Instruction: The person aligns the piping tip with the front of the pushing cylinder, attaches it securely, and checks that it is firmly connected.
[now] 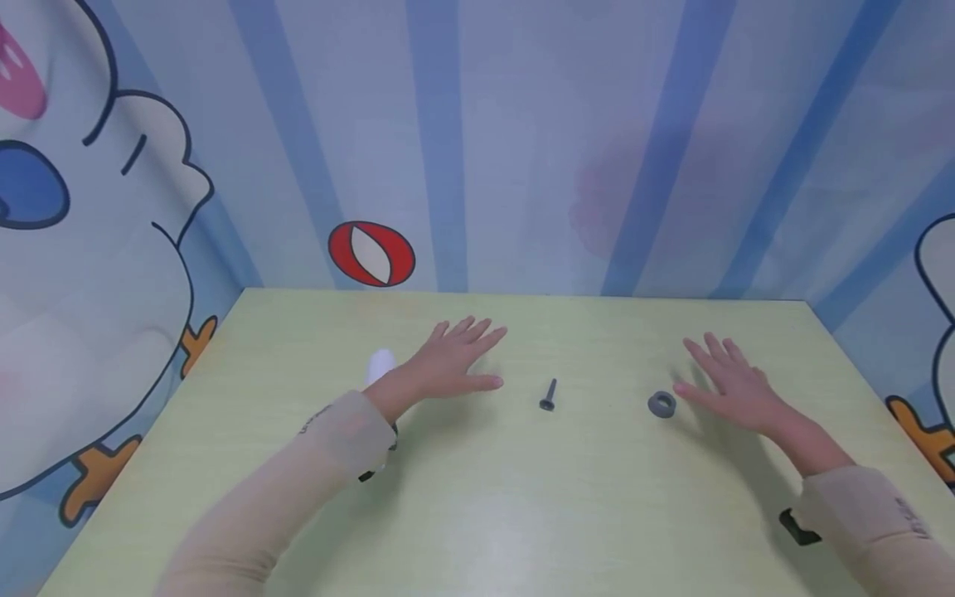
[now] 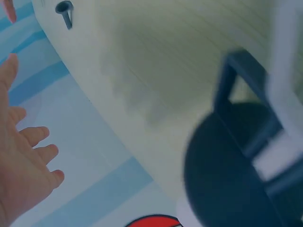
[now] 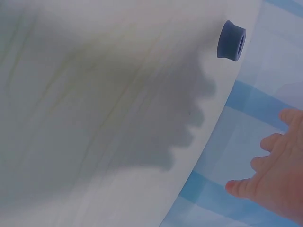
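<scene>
My left hand (image 1: 455, 361) hovers above the table with its fingers spread, holding nothing. Under its wrist, mostly hidden, lies a white rounded object (image 1: 381, 365). The left wrist view shows a blurred dark rounded piece with loop-like bars (image 2: 222, 165) close by, beside white parts; its kind is unclear. To the right of that hand stands a small dark grey peg with a flat round head (image 1: 548, 396). A grey ring (image 1: 661, 405), spool-shaped in the right wrist view, sits just left of my right hand (image 1: 734, 390). That hand is also spread in the air, apart from the ring.
The pale yellow table (image 1: 507, 514) meets a blue striped backdrop (image 1: 522, 149) at its back edge. Printed cartoon figures cover the side walls. Black devices are strapped at both wrists, such as the right wrist device (image 1: 800, 527).
</scene>
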A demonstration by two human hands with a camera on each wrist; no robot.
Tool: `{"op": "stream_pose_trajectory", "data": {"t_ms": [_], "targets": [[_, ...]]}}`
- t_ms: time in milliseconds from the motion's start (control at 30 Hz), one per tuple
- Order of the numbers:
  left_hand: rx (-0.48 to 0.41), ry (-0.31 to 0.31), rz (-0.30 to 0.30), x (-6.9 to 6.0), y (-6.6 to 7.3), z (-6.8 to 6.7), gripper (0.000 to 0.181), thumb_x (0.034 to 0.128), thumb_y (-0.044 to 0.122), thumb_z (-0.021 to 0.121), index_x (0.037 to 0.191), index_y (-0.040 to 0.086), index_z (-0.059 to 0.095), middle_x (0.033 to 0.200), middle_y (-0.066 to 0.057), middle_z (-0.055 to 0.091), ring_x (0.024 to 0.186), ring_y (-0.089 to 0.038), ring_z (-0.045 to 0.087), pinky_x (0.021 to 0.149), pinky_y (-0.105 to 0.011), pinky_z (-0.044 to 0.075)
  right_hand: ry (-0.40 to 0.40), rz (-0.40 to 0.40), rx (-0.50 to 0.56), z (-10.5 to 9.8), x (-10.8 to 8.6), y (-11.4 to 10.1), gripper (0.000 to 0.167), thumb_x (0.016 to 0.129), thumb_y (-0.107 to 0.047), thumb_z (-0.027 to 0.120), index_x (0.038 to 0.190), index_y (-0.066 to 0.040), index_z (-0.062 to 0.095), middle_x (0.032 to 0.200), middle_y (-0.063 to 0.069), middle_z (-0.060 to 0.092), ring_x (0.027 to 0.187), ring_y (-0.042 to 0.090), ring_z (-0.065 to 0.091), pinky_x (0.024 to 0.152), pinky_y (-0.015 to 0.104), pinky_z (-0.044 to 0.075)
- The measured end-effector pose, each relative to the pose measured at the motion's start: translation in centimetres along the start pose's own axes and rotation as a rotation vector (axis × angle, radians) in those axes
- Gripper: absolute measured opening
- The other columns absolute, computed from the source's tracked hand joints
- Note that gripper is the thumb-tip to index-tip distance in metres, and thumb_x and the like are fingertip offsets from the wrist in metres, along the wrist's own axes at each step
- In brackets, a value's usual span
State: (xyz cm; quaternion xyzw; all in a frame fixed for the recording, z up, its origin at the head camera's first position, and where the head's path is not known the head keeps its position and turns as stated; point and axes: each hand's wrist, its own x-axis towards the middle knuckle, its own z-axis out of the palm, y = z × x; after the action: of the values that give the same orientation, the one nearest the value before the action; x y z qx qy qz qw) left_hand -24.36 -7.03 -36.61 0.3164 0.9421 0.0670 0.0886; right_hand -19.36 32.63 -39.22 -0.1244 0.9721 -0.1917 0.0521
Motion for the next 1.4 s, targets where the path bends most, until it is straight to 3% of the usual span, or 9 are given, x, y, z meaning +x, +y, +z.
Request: {"op": "stream_pose_trajectory", "data": {"t_ms": [167, 333, 600, 833, 1033, 1400], "targets": [[-0.086, -0.015, 0.039, 1.2, 1.5, 0.6, 0.071, 0.0827, 0.049, 0.052, 0.141, 0.024, 0.022, 0.146, -0.004, 0.023, 0.135, -0.022, 0.019, 0.106, -0.050, 0.013, -0.012, -0.020, 0.063, 0.3, 0.2, -0.6, 0.076, 0.087, -0.044, 0.047, 0.142, -0.008, 0.010, 0.145, 0.026, -0.004, 0.129, 0.049, -0.007, 0.085, 0.073, 0.007], [-0.178, -0.040, 0.076, 2.3, 2.8, 1.4, 0.060, 0.0834, 0.034, 0.058, 0.137, 0.020, 0.034, 0.139, -0.003, 0.037, 0.129, -0.018, 0.032, 0.104, -0.041, 0.026, -0.035, -0.037, 0.178, 0.6, 0.4, -0.8, 0.079, 0.085, -0.040, 0.054, 0.143, -0.009, 0.010, 0.146, 0.024, -0.004, 0.130, 0.047, -0.004, 0.092, 0.069, 0.007], [-0.361, -0.028, 0.105, 3.6, 3.7, 2.7, 0.040, 0.0845, 0.015, 0.058, 0.124, 0.014, 0.051, 0.117, -0.008, 0.054, 0.107, -0.021, 0.052, 0.088, -0.031, 0.042, -0.052, -0.046, 0.270, 1.0, 0.5, -0.9, 0.084, 0.081, -0.036, 0.061, 0.143, -0.010, 0.010, 0.145, 0.025, 0.004, 0.130, 0.047, 0.009, 0.092, 0.065, 0.018], [-0.487, -0.027, 0.068, 4.5, 4.1, 4.2, 0.030, 0.0837, 0.008, 0.057, 0.114, 0.013, 0.059, 0.108, -0.008, 0.055, 0.098, -0.019, 0.056, 0.080, -0.025, 0.044, -0.071, -0.014, 0.321, 0.8, 0.4, -1.0, 0.081, 0.081, -0.034, 0.061, 0.143, -0.012, 0.013, 0.144, 0.023, 0.015, 0.123, 0.045, 0.029, 0.088, 0.063, 0.029], [-0.524, -0.007, 0.032, 5.0, 4.3, 5.2, 0.025, 0.0825, 0.008, 0.058, 0.106, 0.014, 0.064, 0.105, -0.004, 0.058, 0.094, -0.016, 0.055, 0.079, -0.024, 0.044, -0.094, 0.007, 0.399, 0.8, 0.3, -1.0, 0.076, 0.082, -0.030, 0.061, 0.141, -0.009, 0.019, 0.143, 0.023, 0.019, 0.119, 0.044, 0.035, 0.084, 0.054, 0.040], [-0.490, 0.037, 0.082, 5.2, 4.8, 6.0, 0.018, 0.0808, 0.007, 0.061, 0.097, 0.012, 0.067, 0.082, 0.000, 0.060, 0.075, -0.010, 0.049, 0.069, -0.019, 0.039, -0.108, 0.020, 0.519, 1.3, 0.4, -0.9, 0.063, 0.084, -0.020, 0.059, 0.136, 0.000, 0.030, 0.131, 0.029, 0.034, 0.112, 0.045, 0.043, 0.083, 0.045, 0.046]]}}
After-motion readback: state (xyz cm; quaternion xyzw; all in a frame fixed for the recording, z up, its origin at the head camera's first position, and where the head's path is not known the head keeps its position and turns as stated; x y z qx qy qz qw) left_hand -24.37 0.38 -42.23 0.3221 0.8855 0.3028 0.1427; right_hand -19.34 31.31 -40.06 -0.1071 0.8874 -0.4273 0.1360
